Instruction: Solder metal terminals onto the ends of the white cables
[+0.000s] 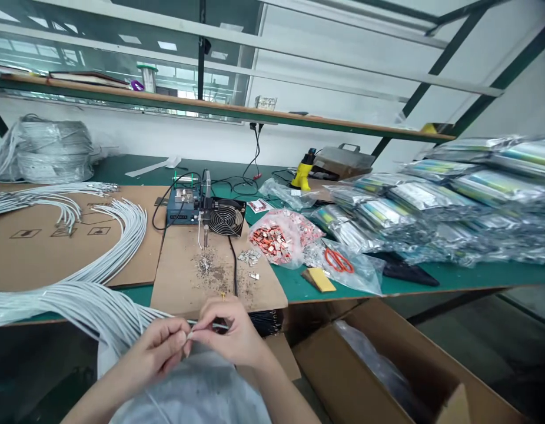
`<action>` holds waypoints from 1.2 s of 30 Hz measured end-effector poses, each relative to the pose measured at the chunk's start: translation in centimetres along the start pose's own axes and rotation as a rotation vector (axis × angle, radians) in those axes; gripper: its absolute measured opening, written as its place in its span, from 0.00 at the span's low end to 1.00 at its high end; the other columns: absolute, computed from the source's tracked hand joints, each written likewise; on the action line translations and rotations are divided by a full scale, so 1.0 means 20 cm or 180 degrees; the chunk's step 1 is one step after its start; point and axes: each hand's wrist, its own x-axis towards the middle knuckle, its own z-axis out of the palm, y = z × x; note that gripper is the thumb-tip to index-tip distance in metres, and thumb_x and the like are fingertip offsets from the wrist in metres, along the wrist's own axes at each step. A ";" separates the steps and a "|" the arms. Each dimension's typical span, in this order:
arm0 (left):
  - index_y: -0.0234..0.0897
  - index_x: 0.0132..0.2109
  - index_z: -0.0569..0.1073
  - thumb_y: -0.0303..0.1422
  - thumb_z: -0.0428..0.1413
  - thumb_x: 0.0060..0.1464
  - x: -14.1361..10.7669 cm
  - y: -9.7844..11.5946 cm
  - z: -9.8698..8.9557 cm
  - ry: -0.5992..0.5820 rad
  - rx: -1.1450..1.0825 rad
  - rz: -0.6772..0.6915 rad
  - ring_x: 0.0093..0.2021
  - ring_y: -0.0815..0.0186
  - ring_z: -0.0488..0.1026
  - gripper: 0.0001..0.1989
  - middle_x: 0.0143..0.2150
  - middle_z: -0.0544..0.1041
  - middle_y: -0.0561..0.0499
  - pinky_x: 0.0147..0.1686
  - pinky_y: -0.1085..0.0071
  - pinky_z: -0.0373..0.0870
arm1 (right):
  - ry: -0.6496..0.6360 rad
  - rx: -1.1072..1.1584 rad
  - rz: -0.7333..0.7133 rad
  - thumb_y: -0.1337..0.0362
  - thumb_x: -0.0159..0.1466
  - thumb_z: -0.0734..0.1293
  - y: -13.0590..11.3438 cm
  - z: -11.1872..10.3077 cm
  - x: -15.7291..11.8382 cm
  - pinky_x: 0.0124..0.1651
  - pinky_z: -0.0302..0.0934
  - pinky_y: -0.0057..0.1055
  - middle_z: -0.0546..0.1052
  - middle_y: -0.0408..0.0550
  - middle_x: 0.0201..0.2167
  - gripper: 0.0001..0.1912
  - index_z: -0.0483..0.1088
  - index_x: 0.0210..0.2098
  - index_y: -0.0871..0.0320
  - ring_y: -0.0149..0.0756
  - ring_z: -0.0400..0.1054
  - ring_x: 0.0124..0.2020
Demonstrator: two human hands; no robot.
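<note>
Both hands meet low in the centre, in front of the bench edge. My left hand [164, 347] is closed, thumb and fingers pinched on the end of a thin white cable. Touching it, my right hand [231, 330] also pinches at the same spot; the small part between the fingertips is mostly hidden. A large bundle of white cables [100, 306] lies over the bench edge beside my left hand. Beyond the hands, a soldering machine [183, 206] with a black fan [227, 218] stands on cardboard [175, 265] littered with metal bits.
Right of the machine lie a bag of small orange-red parts [275, 241], orange scissors [338, 259] and a yellow sponge [321, 280]. Silver packets [422, 200] are piled at the right. An open cardboard box [343, 371] stands below the bench. Coiled cable [54, 150] sits far left.
</note>
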 end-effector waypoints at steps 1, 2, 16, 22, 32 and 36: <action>0.37 0.25 0.65 0.57 0.58 0.47 0.00 0.00 0.00 -0.0012 -0.0046 -0.0012 0.11 0.78 0.42 0.27 0.12 0.52 0.64 0.12 0.79 0.38 | 0.0113 0.0124 -0.0082 0.57 0.56 0.75 0.02 0.02 -0.01 0.25 0.55 0.28 0.71 0.44 0.18 0.14 0.74 0.21 0.58 0.32 0.63 0.20; 0.37 0.25 0.65 0.57 0.58 0.47 0.01 -0.01 0.00 -0.0022 -0.0091 -0.0032 0.11 0.78 0.42 0.27 0.12 0.52 0.65 0.12 0.79 0.38 | 0.0239 0.0227 -0.0151 0.57 0.55 0.75 0.03 0.03 -0.01 0.25 0.55 0.28 0.71 0.44 0.18 0.14 0.73 0.20 0.58 0.32 0.62 0.20; 0.37 0.25 0.65 0.56 0.59 0.47 0.02 -0.07 -0.01 0.0365 -0.0331 0.0117 0.11 0.79 0.40 0.26 0.12 0.54 0.63 0.11 0.79 0.37 | 0.1250 0.0902 0.0270 0.57 0.54 0.75 0.06 -0.02 0.01 0.28 0.53 0.29 0.65 0.41 0.18 0.15 0.70 0.20 0.58 0.31 0.57 0.22; 0.35 0.29 0.73 0.56 0.57 0.49 -0.01 -0.06 0.03 0.0898 0.0290 0.0466 0.13 0.75 0.56 0.25 0.18 0.67 0.55 0.14 0.79 0.49 | 0.0599 0.0248 0.0948 0.60 0.50 0.77 -0.03 0.00 -0.05 0.29 0.57 0.28 0.72 0.44 0.21 0.09 0.76 0.25 0.58 0.33 0.62 0.24; 0.43 0.34 0.81 0.39 0.56 0.56 -0.03 -0.08 0.07 0.1463 0.1799 0.1142 0.18 0.69 0.64 0.09 0.22 0.74 0.53 0.19 0.77 0.61 | 0.0689 -0.0317 0.0837 0.66 0.53 0.72 -0.09 0.01 -0.06 0.26 0.55 0.28 0.73 0.45 0.21 0.04 0.75 0.23 0.59 0.33 0.63 0.24; 0.45 0.35 0.81 0.38 0.57 0.55 -0.04 -0.07 0.09 0.1546 0.1852 0.1113 0.19 0.68 0.66 0.08 0.24 0.75 0.52 0.17 0.77 0.60 | 0.0675 -0.0292 0.0967 0.65 0.52 0.72 -0.10 0.01 -0.07 0.24 0.53 0.27 0.73 0.45 0.21 0.04 0.75 0.24 0.59 0.33 0.62 0.23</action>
